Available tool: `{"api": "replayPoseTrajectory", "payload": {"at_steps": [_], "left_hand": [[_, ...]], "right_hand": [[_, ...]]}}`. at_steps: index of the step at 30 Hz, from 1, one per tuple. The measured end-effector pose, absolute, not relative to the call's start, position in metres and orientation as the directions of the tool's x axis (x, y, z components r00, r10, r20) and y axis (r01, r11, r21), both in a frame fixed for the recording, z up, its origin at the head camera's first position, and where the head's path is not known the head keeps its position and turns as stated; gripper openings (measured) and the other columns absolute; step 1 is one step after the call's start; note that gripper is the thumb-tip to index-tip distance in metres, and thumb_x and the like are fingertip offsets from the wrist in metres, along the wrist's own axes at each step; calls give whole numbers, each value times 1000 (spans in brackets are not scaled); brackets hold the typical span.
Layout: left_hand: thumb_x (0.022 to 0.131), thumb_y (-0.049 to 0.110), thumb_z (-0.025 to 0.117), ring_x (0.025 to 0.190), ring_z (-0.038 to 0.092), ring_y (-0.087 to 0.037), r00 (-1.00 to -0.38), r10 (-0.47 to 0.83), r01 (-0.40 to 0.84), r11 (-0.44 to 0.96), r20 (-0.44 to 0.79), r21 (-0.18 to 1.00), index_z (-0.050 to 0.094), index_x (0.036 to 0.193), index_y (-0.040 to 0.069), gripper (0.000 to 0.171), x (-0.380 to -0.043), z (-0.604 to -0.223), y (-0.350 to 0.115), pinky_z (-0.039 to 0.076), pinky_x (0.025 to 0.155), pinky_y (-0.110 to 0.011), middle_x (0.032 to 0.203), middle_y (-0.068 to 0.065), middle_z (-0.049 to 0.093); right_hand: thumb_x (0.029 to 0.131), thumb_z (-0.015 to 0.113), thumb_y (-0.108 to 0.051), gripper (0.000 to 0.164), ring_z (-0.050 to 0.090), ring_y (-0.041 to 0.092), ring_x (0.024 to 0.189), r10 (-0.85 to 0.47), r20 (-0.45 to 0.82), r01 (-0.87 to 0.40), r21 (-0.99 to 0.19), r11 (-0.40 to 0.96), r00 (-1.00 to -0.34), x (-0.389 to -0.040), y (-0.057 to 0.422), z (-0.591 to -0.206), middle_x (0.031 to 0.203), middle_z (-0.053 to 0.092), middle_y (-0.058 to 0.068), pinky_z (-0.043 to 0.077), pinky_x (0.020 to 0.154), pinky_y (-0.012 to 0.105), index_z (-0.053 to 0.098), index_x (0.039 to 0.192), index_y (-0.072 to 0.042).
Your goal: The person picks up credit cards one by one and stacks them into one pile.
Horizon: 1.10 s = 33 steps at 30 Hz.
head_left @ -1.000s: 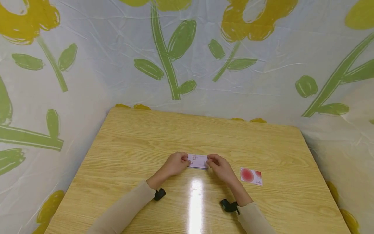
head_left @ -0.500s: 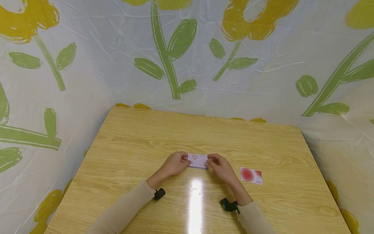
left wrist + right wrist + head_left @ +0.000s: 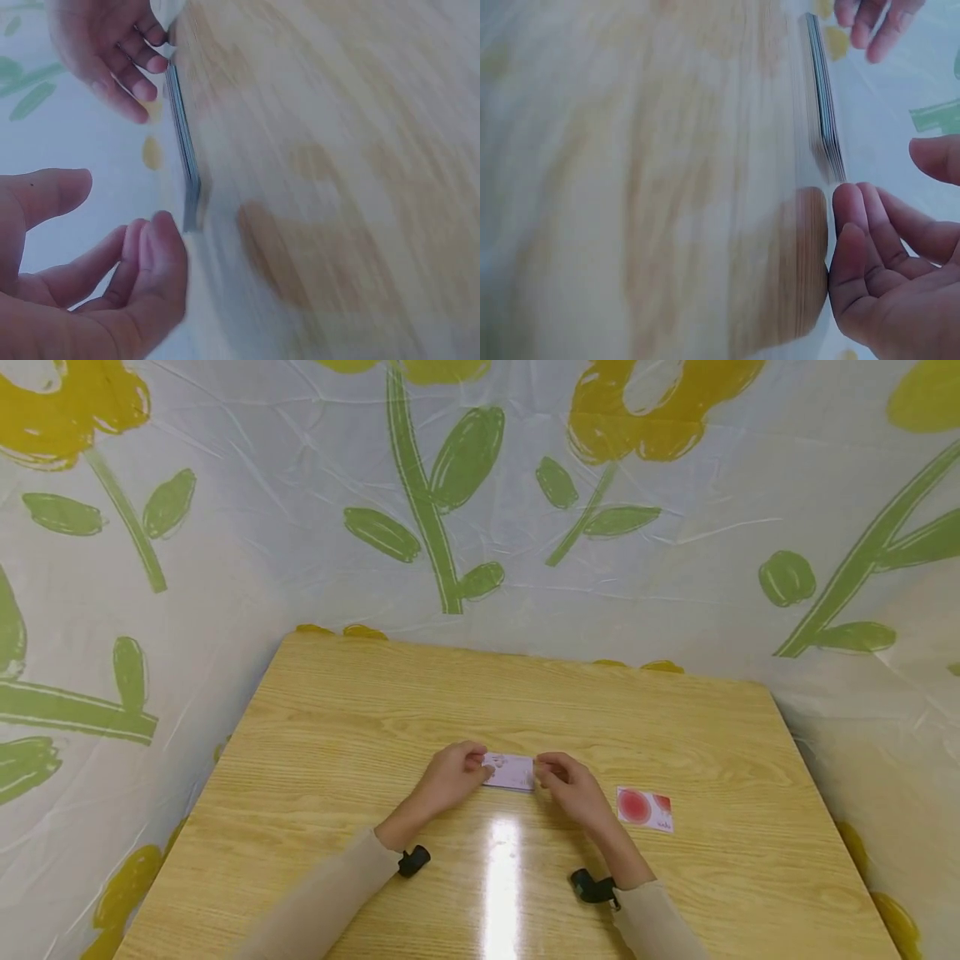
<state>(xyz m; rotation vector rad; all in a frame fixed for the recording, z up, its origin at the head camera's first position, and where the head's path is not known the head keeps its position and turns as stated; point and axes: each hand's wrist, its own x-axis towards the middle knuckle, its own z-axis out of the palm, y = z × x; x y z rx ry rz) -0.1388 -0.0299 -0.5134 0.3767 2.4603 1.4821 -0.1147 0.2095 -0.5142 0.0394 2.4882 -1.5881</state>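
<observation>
A squared stack of pale pink cards (image 3: 513, 771) lies flat on the wooden table between both hands. Its layered edge shows as a stack of cards (image 3: 181, 127) in the left wrist view. At the stack's left end is my left hand (image 3: 450, 775), thumb lifted away and fingers loosely bent, gripping nothing. My right hand (image 3: 573, 787) rests by the right end, its relaxed fingertips just off the cards (image 3: 826, 97) and its thumb spread apart. Farther right, a single white card with red circles (image 3: 645, 810) lies apart on the table.
The light wood table (image 3: 375, 710) extends around the hands, with a bright reflection in front of the stack. Behind and beside it hangs a white cloth (image 3: 285, 527) printed with flowers. A black camera (image 3: 414, 862) sits on the left wrist, another black camera (image 3: 592, 887) on the right.
Both hands have let go of the stack and drawn slightly apart, the left one shifting a little up. The stack and the single card have stayed in place.
</observation>
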Motion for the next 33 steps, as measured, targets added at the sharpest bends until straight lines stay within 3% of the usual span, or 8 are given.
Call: {"api": "replayPoseTrajectory", "payload": {"at_steps": [4, 15, 19, 21, 25, 29, 33], "left_hand": [[95, 21, 70, 99, 66, -21, -932, 360, 122, 401, -33, 908, 64, 127, -3, 40, -136, -510, -18, 55, 81, -33, 114, -13, 67], [95, 24, 69, 99, 65, -13, -864, 498, 123, 352, -74, 928, 62, 131, 1, 43, -130, -505, 42, 53, 80, -25, 117, -8, 67], [93, 24, 71, 94, 63, -9, -845, 526, 137, 387, -97, 912, 63, 130, 3, 43, -132, -507, 69, 53, 76, -23, 110, -3, 68], [92, 22, 72, 91, 63, -7, -834, 542, 156, 404, -99, 901, 64, 129, 3, 42, -133, -507, 84, 52, 74, -22, 108, -1, 68], [90, 22, 74, 85, 62, -4, -816, 568, 213, 466, -105, 859, 64, 127, 4, 42, -135, -507, 112, 51, 70, -19, 106, 0, 67], [88, 27, 75, 85, 59, -4, -808, 583, 316, 552, -86, 772, 66, 125, 8, 42, -135, -511, 135, 47, 71, -17, 103, 4, 67], [87, 33, 77, 90, 58, -6, -801, 594, 382, 608, -78, 696, 66, 124, 10, 45, -133, -515, 150, 46, 72, -18, 101, 5, 66]], "right_hand": [[101, 62, -12, 31, 65, 28, 94, -70, -152, 107, -893, 437, -986, -112, 216, -514, 107, 66, 16, 50, 70, 26, 62, 127, 4], [102, 61, -21, 39, 64, 34, 104, -42, -114, 83, -886, 455, -993, -98, 255, -509, 116, 64, 19, 52, 80, 31, 59, 133, 2], [103, 60, -24, 42, 60, 34, 107, -14, -127, 106, -875, 473, -992, -92, 274, -504, 123, 60, 19, 53, 79, 32, 56, 136, 1], [103, 59, -23, 43, 62, 32, 96, 0, -142, 127, -879, 460, -990, -90, 286, -502, 125, 58, 21, 54, 72, 33, 54, 137, 2], [103, 59, -24, 47, 61, 34, 95, 35, -164, 160, -858, 489, -986, -88, 309, -500, 127, 55, 24, 54, 69, 30, 50, 140, 4], [103, 60, -27, 49, 58, 37, 114, 70, -142, 157, -809, 566, -987, -84, 328, -498, 127, 58, 23, 49, 80, 21, 51, 140, 3], [101, 63, -29, 53, 58, 40, 114, 76, -142, 159, -787, 597, -987, -78, 346, -497, 127, 58, 25, 51, 81, 26, 51, 140, 4]]}}
